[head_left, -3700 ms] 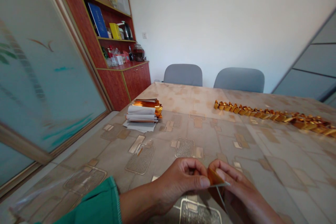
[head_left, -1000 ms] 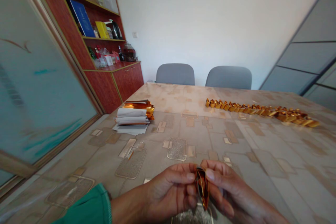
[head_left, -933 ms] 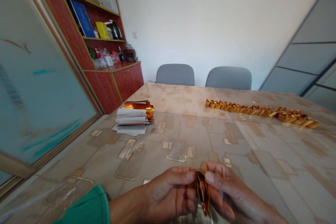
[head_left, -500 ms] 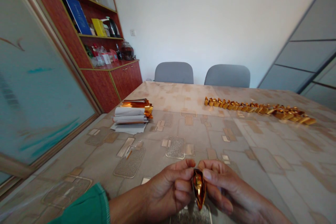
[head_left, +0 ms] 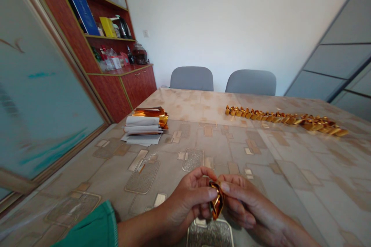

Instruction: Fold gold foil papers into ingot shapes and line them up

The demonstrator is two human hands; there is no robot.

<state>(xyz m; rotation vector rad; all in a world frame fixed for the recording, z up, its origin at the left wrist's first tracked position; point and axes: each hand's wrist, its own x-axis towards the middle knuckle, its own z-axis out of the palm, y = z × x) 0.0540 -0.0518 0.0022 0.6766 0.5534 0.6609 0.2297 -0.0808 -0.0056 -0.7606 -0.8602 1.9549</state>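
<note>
Between my two hands, above the near part of the table, is a small folded piece of shiny gold foil paper, hollow and pointed at its lower end. My left hand grips its left side, the thumb pressed on the upper part of the foil and the fingers curled behind. My right hand pinches its upper right edge between thumb and index finger. The fingers behind the foil are partly hidden.
A stack of white-backed gold foil sheets lies at the left on the patterned table. A long row of folded gold foil pieces stretches along the right. Two grey chairs stand behind the far edge; a red cabinet is at the back left.
My left hand has shifted slightly up, and its thumb now lies over the foil's upper part. The foil piece has turned and looks shorter and rounder. My right hand keeps its pinch.
</note>
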